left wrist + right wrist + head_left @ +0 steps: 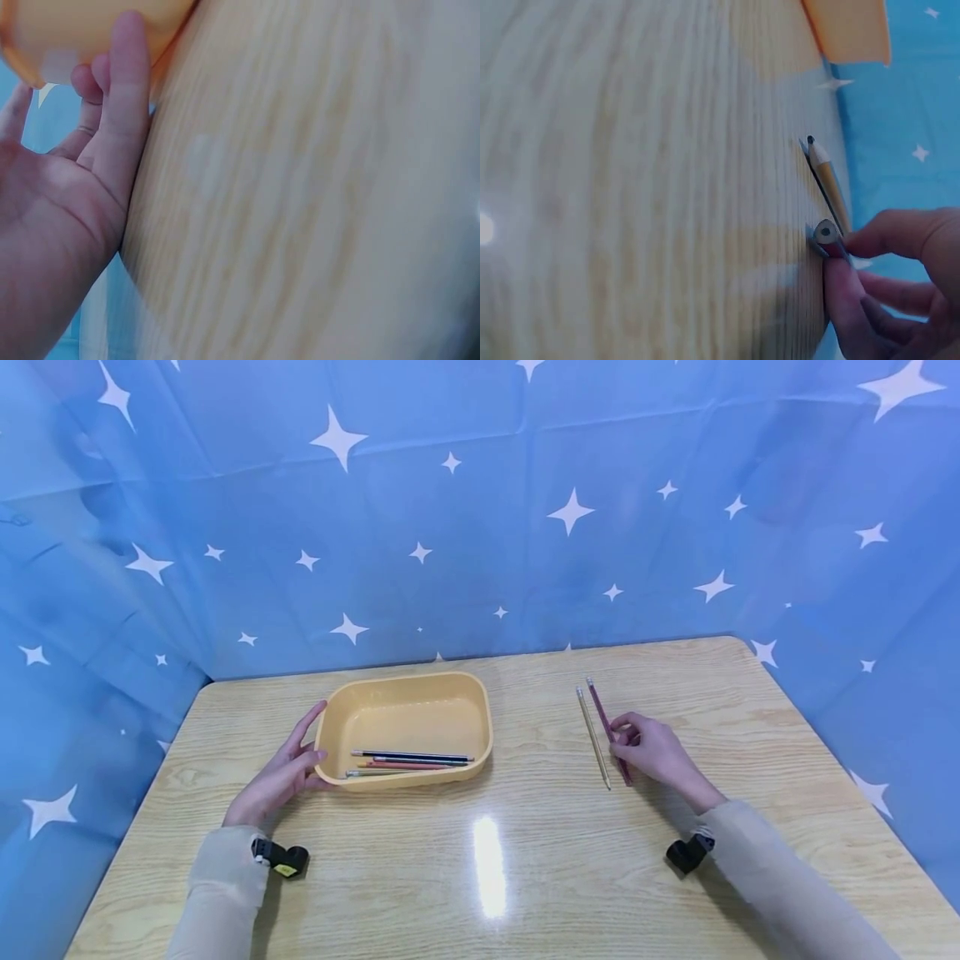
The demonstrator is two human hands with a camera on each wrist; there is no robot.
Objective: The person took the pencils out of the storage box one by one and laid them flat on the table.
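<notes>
At the left end of a pale orange tray (405, 682), my left hand (279, 777) grips the wall, one fingertip over the rim and other fingers against the outside. The left wrist view shows those fingers on the tray wall (169, 19). Several pencils (412, 756) lie along the near side inside the tray. My right hand (651, 750) pinches a dark red pencil (597, 706) low along its length, between thumb and fingers. Its blunt end faces the camera in the right wrist view. Just left of it lies a yellow pencil (592, 735), apart from the fingers.
The wood-grain table (390, 877) carries the tray on the left and the two loose pencils on the right. A blue cloth with white stars (450, 543) hangs behind the far edge and down the sides. Light glares on the tabletop near the middle.
</notes>
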